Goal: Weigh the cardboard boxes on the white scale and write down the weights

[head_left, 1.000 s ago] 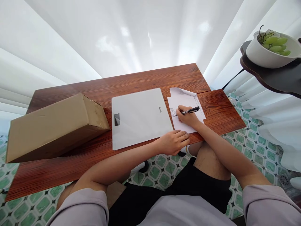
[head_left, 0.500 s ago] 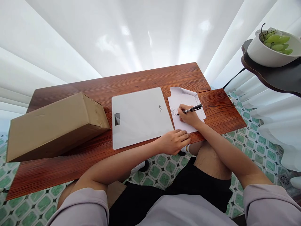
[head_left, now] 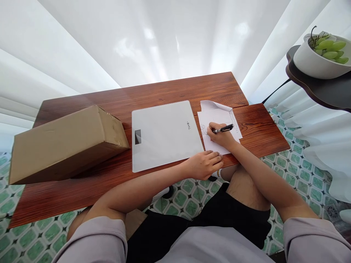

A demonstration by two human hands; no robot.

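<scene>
One pen (head_left: 224, 129): pinched in the right hand (head_left: 221, 138) over the paper (head_left: 215, 116), slanting, upper end toward the right; black, with a paler stretch close to the fingers; writing end hidden by the grip.
Right hand: curled, thumb and fingers closed around the barrel; forearm reaching in diagonally from the lower right, elbow bent.
Paper: white, in overlapping layers, far edge curled over; dark marks along both sides, too small to read; lying on the right part of the wooden surface (head_left: 153, 94).
Left hand (head_left: 203, 164): laid palm down at the near edge of the surface, fingers side by side and slightly bent, tips by the paper's lower border; forearm stretched across the front from the left.
White scale (head_left: 164, 137): flat, just left of the paper, small dark window near one end, lettering near the other.
Cardboard box (head_left: 60, 144): brown, farther left, set at an angle.
Shelf (head_left: 319, 89): dark, wavy-edged, at the far right, bearing a white bowl (head_left: 311, 62) of green grapes (head_left: 333, 46).
</scene>
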